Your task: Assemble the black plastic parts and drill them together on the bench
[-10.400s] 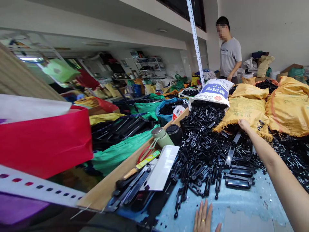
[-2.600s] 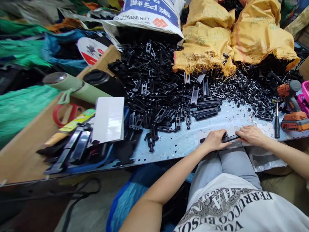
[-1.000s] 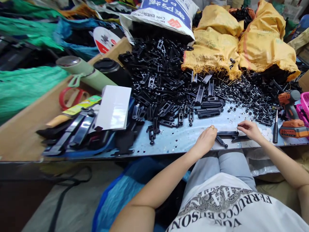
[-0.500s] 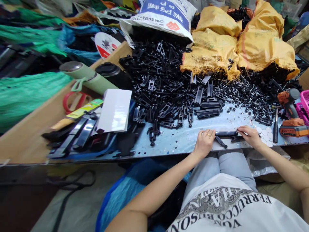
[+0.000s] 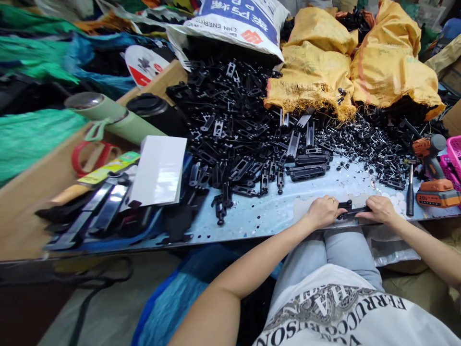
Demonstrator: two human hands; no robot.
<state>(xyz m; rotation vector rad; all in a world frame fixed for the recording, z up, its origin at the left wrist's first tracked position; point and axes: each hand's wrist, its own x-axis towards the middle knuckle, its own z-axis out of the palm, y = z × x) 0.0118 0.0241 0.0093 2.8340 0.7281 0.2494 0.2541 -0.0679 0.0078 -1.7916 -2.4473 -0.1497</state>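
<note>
At the table's front edge my left hand (image 5: pixel 325 212) is closed, its thumb and fingers on one end of a black plastic arm piece (image 5: pixel 354 210). My right hand (image 5: pixel 381 210) is closed around the other end, thumb pointing inward. A short black part with a knobby end shows beside my left fingertips; whether it is joined to the arm piece I cannot tell. Fingers hide both ends. Just right of my right hand lie white round discs (image 5: pixel 398 201). Behind my hands, several long black arm pieces (image 5: pixel 309 166) lie stacked.
A heap of black plastic parts (image 5: pixel 230 129) and a pile of screws (image 5: pixel 370 139) cover the back. To the right are a hammer (image 5: pixel 410 190), cordless drill (image 5: pixel 434 168) and pink basket (image 5: pixel 454 156). A white box (image 5: pixel 158 168) and green flask (image 5: pixel 115 115) are left. Yellow sacks (image 5: pixel 309 72) stand behind.
Both hands have moved closer to the table's front edge and nearer each other, my left one to the right. The long black bar they held level between fingertips is now gripped lower, mostly covered.
</note>
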